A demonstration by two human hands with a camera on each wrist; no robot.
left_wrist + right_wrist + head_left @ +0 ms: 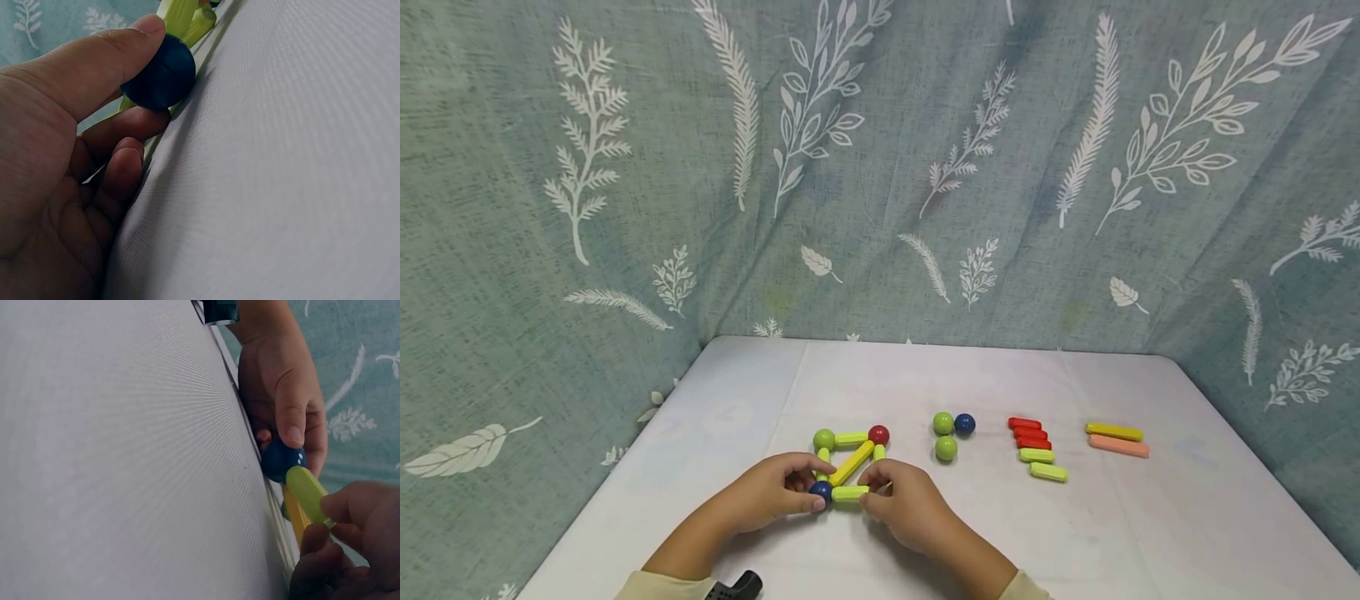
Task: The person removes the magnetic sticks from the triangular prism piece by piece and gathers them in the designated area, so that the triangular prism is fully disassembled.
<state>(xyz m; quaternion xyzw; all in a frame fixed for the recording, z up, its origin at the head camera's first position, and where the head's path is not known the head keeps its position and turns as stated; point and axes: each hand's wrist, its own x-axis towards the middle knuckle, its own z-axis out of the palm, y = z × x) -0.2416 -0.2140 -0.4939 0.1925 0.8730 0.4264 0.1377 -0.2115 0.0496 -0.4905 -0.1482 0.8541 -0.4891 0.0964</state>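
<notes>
Right hand (pixel 907 505) — lime stick (pixel 850 494), left-to-right

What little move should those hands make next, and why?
Perhaps the right hand should release its green stick and fetch a loose green ball: the stick seems to meet the blue ball that the left hand holds, and no ball shows at the stick's other end.

Illumination and Sharpness by View

Head view: lighting was bright and diffuse; soft shadows fell on the white cloth-covered table (pixel 1037 542) beneath the bare left hand (pixel 771 493) and bare right hand (pixel 910 506). Wrist views: exposure was dimmer. The glossy dark-blue ball (pixel 279 461) showed small white highlights; the near right hand appeared slightly soft.
</notes>
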